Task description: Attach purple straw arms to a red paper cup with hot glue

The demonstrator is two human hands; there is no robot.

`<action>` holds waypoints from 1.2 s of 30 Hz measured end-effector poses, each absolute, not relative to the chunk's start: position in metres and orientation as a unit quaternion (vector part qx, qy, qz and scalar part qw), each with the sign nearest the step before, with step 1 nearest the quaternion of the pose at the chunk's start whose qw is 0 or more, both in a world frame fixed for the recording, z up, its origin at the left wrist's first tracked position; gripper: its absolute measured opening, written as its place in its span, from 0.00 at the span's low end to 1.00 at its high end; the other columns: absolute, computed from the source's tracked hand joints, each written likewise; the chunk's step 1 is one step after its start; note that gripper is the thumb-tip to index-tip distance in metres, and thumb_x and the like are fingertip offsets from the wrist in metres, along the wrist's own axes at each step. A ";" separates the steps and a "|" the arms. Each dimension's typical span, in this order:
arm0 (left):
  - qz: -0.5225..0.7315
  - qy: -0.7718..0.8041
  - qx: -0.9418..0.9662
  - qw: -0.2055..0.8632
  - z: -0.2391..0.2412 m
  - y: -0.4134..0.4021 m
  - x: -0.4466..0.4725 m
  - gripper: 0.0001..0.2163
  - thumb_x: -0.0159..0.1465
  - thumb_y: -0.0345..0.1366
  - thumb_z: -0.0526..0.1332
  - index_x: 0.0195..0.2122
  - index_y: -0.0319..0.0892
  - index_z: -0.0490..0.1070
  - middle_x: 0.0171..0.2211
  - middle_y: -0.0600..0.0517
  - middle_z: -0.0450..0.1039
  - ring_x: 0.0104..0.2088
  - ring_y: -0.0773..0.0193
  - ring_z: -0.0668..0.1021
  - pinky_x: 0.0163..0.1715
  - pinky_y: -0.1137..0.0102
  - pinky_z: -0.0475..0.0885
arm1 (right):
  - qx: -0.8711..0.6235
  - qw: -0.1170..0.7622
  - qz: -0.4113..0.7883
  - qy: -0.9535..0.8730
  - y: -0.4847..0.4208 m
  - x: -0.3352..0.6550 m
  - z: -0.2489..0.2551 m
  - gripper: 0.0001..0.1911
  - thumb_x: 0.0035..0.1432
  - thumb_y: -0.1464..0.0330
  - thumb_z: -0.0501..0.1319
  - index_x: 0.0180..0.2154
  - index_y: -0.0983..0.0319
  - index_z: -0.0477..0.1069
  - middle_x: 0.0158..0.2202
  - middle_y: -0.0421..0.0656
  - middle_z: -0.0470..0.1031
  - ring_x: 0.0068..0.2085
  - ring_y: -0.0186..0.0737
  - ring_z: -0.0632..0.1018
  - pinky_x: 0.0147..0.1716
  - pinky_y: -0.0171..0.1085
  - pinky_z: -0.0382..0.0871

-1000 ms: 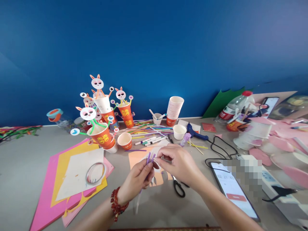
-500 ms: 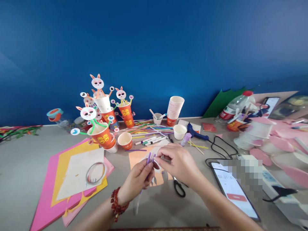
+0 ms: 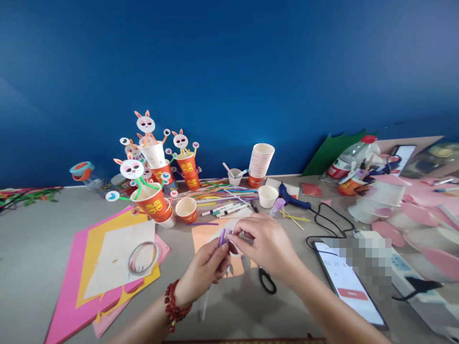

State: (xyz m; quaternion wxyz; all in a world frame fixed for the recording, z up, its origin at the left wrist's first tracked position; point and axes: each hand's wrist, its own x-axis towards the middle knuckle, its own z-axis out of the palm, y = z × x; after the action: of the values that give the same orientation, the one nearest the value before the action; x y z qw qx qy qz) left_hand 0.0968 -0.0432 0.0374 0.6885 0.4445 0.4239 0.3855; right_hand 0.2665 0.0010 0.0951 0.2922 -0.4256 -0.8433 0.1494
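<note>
Purple pipe cleaners (image 3: 222,235) stand up out of my left hand (image 3: 210,260), whose fingers are wrapped round them. My right hand (image 3: 260,241) pinches the upper part of one at its fingertips, close beside the left thumb. Below my left hand hangs a thin, pale, see-through strip (image 3: 204,306); where it joins the bundle is hidden. Under the hands lies an orange paper sheet (image 3: 201,234) with a printed figure, partly covered. The black-handled scissors (image 3: 267,281) rest below my right hand, their blades mostly out of sight.
Rabbit-headed paper cups (image 3: 152,203) stand at the left behind coloured paper sheets (image 3: 64,286) and a tape roll (image 3: 143,258). Markers (image 3: 225,210), a cup stack (image 3: 261,162) and a blue glue gun (image 3: 292,198) sit behind my hands. A phone (image 3: 346,282) lies at the right.
My right fingertips have shifted very slightly at the purple pipe cleaners. Both hands otherwise stay in place, and the things on the table have not moved.
</note>
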 end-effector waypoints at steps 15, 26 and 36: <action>0.401 0.413 0.443 0.687 0.039 -0.045 0.097 0.18 0.64 0.52 0.58 0.33 0.40 0.65 0.20 0.61 0.57 0.16 0.77 0.55 0.14 0.78 0.48 | -0.474 0.268 0.098 -0.833 -0.005 0.265 0.099 0.10 0.57 0.63 0.67 0.26 0.59 0.73 0.21 0.39 0.74 0.28 0.40 0.75 0.32 0.37 0.59; 0.395 0.375 0.441 0.713 0.047 -0.043 0.092 0.19 0.64 0.53 0.58 0.35 0.38 0.69 0.18 0.61 0.55 0.15 0.77 0.53 0.13 0.78 0.47 | -0.447 0.247 0.164 -0.844 -0.003 0.271 0.106 0.08 0.62 0.62 0.63 0.31 0.58 0.74 0.25 0.38 0.77 0.30 0.37 0.75 0.34 0.36 0.61; 0.374 0.361 0.472 0.712 0.048 -0.044 0.091 0.19 0.66 0.52 0.56 0.36 0.38 0.69 0.18 0.61 0.55 0.15 0.77 0.52 0.13 0.77 0.47 | -0.386 0.297 0.295 -0.822 0.003 0.268 0.102 0.02 0.55 0.72 0.66 0.31 0.60 0.74 0.32 0.40 0.75 0.38 0.40 0.75 0.38 0.36 0.66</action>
State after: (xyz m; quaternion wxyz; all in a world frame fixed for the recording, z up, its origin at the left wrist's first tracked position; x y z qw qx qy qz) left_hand 0.0908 -0.0444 0.0484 0.7122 0.4717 0.3615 0.3736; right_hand 0.2683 0.0034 0.1022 0.2967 -0.3857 -0.8224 0.2948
